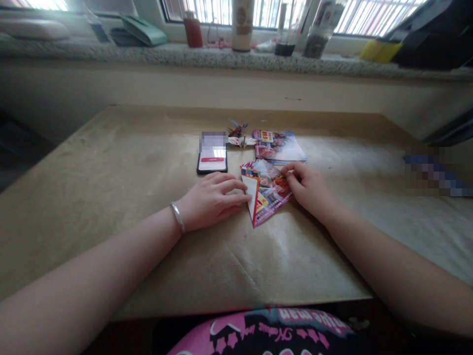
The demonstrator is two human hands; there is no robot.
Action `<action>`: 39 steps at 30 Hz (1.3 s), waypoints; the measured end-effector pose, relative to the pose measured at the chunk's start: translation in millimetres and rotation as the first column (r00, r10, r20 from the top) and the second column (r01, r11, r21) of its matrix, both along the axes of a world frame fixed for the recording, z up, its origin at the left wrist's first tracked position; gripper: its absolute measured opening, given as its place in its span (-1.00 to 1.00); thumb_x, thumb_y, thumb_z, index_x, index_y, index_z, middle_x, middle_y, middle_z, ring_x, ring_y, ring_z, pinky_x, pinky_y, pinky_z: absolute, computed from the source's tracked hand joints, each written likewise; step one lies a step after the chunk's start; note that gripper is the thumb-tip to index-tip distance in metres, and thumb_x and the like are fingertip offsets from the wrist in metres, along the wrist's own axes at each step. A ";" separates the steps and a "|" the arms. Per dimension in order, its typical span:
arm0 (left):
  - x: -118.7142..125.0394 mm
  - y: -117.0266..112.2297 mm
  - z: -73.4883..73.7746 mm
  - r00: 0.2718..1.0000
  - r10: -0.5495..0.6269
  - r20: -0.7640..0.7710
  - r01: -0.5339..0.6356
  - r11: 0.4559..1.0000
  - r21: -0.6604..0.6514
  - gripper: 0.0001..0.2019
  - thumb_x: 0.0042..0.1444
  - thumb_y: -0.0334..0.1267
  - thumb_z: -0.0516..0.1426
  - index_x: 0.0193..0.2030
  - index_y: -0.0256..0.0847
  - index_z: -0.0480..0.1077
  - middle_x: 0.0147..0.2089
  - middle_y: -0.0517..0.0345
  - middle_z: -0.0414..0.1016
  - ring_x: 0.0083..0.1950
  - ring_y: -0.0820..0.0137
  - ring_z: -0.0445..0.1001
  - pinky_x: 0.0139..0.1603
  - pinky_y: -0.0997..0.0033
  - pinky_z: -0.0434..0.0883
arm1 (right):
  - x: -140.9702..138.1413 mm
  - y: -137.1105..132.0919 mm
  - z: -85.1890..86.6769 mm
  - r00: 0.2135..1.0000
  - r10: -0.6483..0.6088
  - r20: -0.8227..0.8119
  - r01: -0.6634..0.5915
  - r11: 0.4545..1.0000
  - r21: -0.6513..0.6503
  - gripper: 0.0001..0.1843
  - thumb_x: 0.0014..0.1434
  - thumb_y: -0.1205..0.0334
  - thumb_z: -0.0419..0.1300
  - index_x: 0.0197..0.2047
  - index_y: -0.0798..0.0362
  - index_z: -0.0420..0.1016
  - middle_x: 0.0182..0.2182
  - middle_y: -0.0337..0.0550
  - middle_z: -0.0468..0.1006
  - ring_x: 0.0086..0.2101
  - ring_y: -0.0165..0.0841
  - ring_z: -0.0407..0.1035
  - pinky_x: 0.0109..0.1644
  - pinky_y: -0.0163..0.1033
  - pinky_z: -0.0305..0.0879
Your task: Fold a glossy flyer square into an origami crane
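A colourful printed sheet of paper (271,185) lies partly folded on the table, its left edge turned over to show a white flap with a red border. From the left, my left hand (218,199) rests with fingers stretched out, their tips on the white flap. A silver bangle (177,217) circles that wrist. At the sheet's right edge, the bent fingers and thumb of my right hand (305,185) grip the paper; part of that edge is hidden beneath them.
Behind the sheet lie a phone (212,155) with a lit screen, a small folded paper piece (240,135) and a stack of printed sheets (283,145). A speckled windowsill (207,55) along the back bears bottles, a red container (192,30) and a green case (144,32).
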State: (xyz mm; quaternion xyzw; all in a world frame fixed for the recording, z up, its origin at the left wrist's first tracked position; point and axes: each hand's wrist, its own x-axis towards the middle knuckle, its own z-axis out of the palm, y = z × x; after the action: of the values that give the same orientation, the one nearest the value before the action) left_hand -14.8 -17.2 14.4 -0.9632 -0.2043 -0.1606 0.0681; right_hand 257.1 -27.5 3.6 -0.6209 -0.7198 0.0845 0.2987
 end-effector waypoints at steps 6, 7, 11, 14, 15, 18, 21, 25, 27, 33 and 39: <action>0.4 -0.8 0.5 1.000 -0.021 -0.020 0.021 1.000 -0.009 -0.71 0.28 -0.16 0.02 0.08 0.02 0.41 0.09 0.13 0.46 0.09 0.24 0.38 0.10 0.18 0.35 | -0.9 -0.5 -0.9 0.990 0.135 -0.050 -0.138 0.989 -0.046 -0.77 0.15 0.33 0.04 -0.26 0.03 0.53 -0.33 -0.13 0.60 -0.31 -0.26 0.46 -0.23 -0.19 0.31; 0.3 -1.0 0.6 1.000 -0.016 -0.020 0.016 1.000 -0.001 -0.72 0.28 -0.16 0.01 0.08 0.03 0.42 0.08 0.13 0.46 0.07 0.25 0.39 0.07 0.20 0.35 | -0.9 -0.3 -1.3 0.986 0.161 -0.050 -0.163 0.986 -0.044 -0.77 0.14 0.34 0.05 -0.26 0.03 0.53 -0.34 -0.14 0.60 -0.32 -0.27 0.46 -0.24 -0.20 0.31; 0.0 -1.8 1.1 1.000 -0.003 -0.017 0.003 1.000 0.018 -0.73 0.28 -0.15 0.02 0.07 0.04 0.42 0.04 0.12 0.47 -0.01 0.29 0.43 -0.01 0.27 0.38 | 0.1 0.1 -0.7 0.960 0.275 -0.050 -0.274 0.961 0.029 -0.77 0.16 0.36 0.03 -0.26 0.05 0.52 -0.35 -0.15 0.59 -0.33 -0.31 0.44 -0.23 -0.22 0.32; -0.5 -1.5 1.0 1.000 -0.017 -0.004 0.017 1.000 0.011 -0.74 0.28 -0.17 0.03 0.05 0.02 0.43 0.04 0.11 0.46 -0.01 0.30 0.43 -0.01 0.28 0.38 | 0.7 -1.3 2.4 0.929 0.365 -0.054 -0.359 0.928 0.095 -0.74 0.21 0.36 0.00 -0.22 0.04 0.52 -0.30 -0.13 0.58 -0.29 -0.33 0.44 -0.16 -0.22 0.33; -0.7 -1.3 0.8 1.000 -0.026 -0.002 0.026 1.000 0.002 -0.74 0.27 -0.18 0.03 0.04 0.02 0.43 0.04 0.11 0.46 -0.01 0.31 0.43 -0.01 0.29 0.39 | 0.7 -2.2 3.4 0.919 0.391 -0.049 -0.385 0.917 0.101 -0.74 0.22 0.35 -0.01 -0.21 0.03 0.52 -0.29 -0.13 0.57 -0.28 -0.33 0.44 -0.15 -0.22 0.33; -1.3 -0.5 0.4 0.999 -0.035 0.001 0.035 0.999 -0.018 -0.75 0.26 -0.20 0.04 0.04 0.02 0.43 0.05 0.13 0.46 -0.01 0.32 0.43 0.00 0.30 0.39 | 0.3 -4.1 4.9 0.919 0.393 -0.046 -0.384 0.914 0.129 -0.75 0.23 0.36 -0.01 -0.23 0.02 0.50 -0.30 -0.13 0.55 -0.27 -0.33 0.43 -0.16 -0.22 0.33; -1.2 -0.2 0.5 1.000 -0.030 0.003 0.030 0.999 -0.028 -0.73 0.26 -0.23 0.04 0.06 0.01 0.42 0.06 0.13 0.46 0.01 0.31 0.42 0.03 0.26 0.38 | 0.8 -3.2 2.6 0.961 0.253 -0.116 -0.234 0.960 0.155 -0.76 0.22 0.36 -0.01 -0.27 -0.02 0.48 -0.33 -0.15 0.56 -0.28 -0.30 0.43 -0.18 -0.19 0.34; -0.4 0.1 0.9 0.999 -0.038 0.000 0.038 0.998 -0.053 -0.70 0.26 -0.21 0.04 0.11 0.00 0.38 0.14 0.11 0.43 0.09 0.26 0.39 0.10 0.19 0.38 | 3.2 2.1 -2.9 0.980 0.044 -0.194 -0.033 0.998 0.060 -0.75 0.20 0.33 0.00 -0.21 -0.04 0.50 -0.28 -0.14 0.59 -0.28 -0.24 0.46 -0.20 -0.14 0.35; 0.0 0.3 1.0 0.999 -0.051 -0.017 0.050 0.996 -0.071 -0.67 0.26 -0.21 0.05 0.16 0.01 0.35 0.18 0.10 0.40 0.14 0.24 0.37 0.14 0.15 0.36 | 4.3 4.6 -5.0 0.984 0.022 -0.179 -0.019 1.000 0.020 -0.71 0.19 0.34 -0.01 -0.18 -0.02 0.53 -0.21 -0.11 0.60 -0.22 -0.22 0.46 -0.14 -0.10 0.35; 0.6 0.3 1.2 0.999 0.016 -0.046 -0.021 0.994 -0.104 -0.69 0.27 -0.17 0.02 0.10 -0.08 0.41 0.15 0.06 0.43 0.13 0.21 0.39 0.12 0.13 0.38 | 3.7 5.9 -7.0 0.993 0.063 -0.105 -0.071 0.994 -0.079 -0.74 0.13 0.30 0.08 -0.24 0.02 0.61 -0.22 -0.10 0.63 -0.20 -0.20 0.48 -0.09 -0.10 0.35; 1.4 1.4 -0.7 0.992 0.126 0.005 -0.125 0.988 -0.095 -0.73 0.27 -0.20 0.00 -0.03 -0.20 0.46 0.06 0.03 0.49 0.02 0.25 0.45 0.05 0.18 0.41 | 1.8 1.8 -1.6 0.984 0.178 -0.023 -0.179 0.977 -0.117 -0.73 0.15 0.24 0.10 -0.19 0.01 0.62 -0.25 -0.12 0.62 -0.27 -0.26 0.45 -0.16 -0.16 0.34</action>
State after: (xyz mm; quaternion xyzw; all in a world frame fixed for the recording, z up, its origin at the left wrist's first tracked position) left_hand -13.4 -15.8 13.7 -0.9497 -0.2724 -0.1516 0.0311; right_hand 258.9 -25.7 2.0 -0.5699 -0.7645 0.1573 0.2570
